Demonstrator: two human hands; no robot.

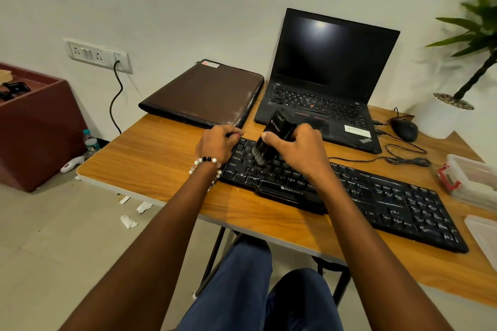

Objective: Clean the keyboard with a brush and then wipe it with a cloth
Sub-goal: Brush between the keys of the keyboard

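1. The black keyboard [349, 191] lies slantwise on the wooden table [150, 158], with "ZEBRONICS" printed white on its front edge.
2. The right hand [298, 148] curls round a black brush [274, 137], bristles down on the keys at the keyboard's left end; the lettering on the handle is too small to read.
3. The left hand [217, 142], just left of the brush, grips the keyboard's far left corner with bent fingers; a beaded bracelet [205, 166] circles its wrist.
4. Beyond the right hand stands an open laptop [328, 80], screen dark, with a "ThinkPad" mark on its palm rest.
5. Beyond the left hand lies a brown folder [204, 91].
6. Far right of the hands sit a black mouse [403, 129], a clear box [473, 180] and a potted plant [454, 105].
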